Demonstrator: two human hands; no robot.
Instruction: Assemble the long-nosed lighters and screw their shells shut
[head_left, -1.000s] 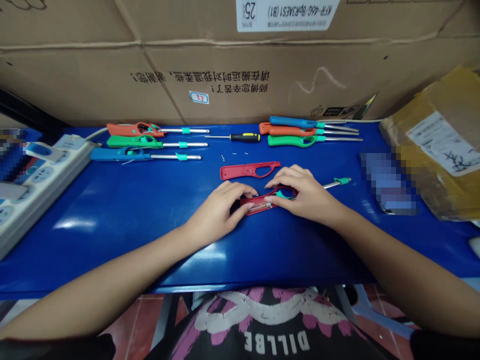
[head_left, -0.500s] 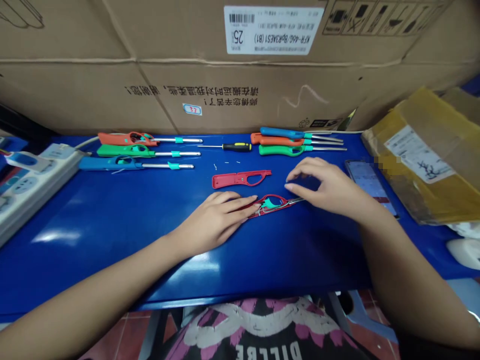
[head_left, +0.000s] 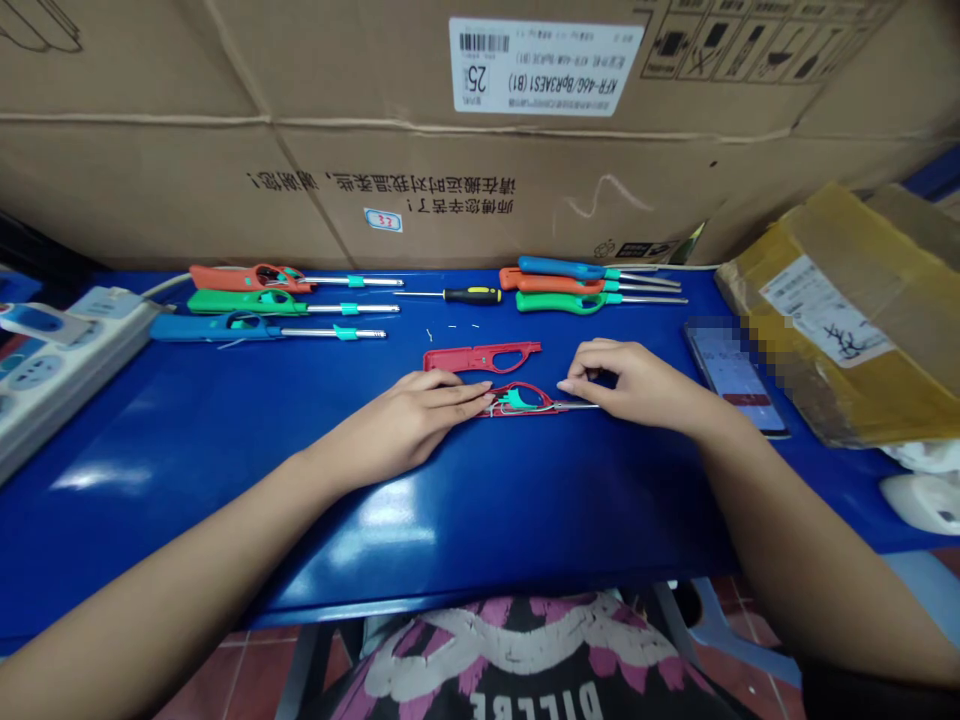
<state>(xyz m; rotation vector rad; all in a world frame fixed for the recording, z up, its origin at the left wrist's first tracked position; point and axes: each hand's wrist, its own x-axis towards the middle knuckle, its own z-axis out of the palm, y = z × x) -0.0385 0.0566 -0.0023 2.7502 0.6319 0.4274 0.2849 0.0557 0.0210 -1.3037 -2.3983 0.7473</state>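
The opened red lighter (head_left: pixel 551 407) lies on the blue table, with a green trigger (head_left: pixel 519 400), thin wires and a metal rod (head_left: pixel 583 405) pointing right. My left hand (head_left: pixel 409 425) lies over its handle end, fingers stretched out and pressing on it; that end is hidden underneath. My right hand (head_left: pixel 626 385) is just above the rod, thumb and forefinger pinched together. Whatever may be between those fingertips is too small to make out. Behind both hands rests the loose red half-shell (head_left: pixel 480 358) of a lighter handle.
At back left lie orange, green and blue lighters (head_left: pixel 217 328) with teal pieces on their rods. Another group of lighters (head_left: pixel 559 301) lies at back right, beside a screwdriver (head_left: pixel 472 296). A power strip (head_left: pixel 71 350), phone (head_left: pixel 735 375) and cardboard box (head_left: pixel 832 380) flank the work area.
My right thumb and forefinger have closed from apart into a pinch and come nearer the lighter. My left hand and the red lighter have shifted slightly left.
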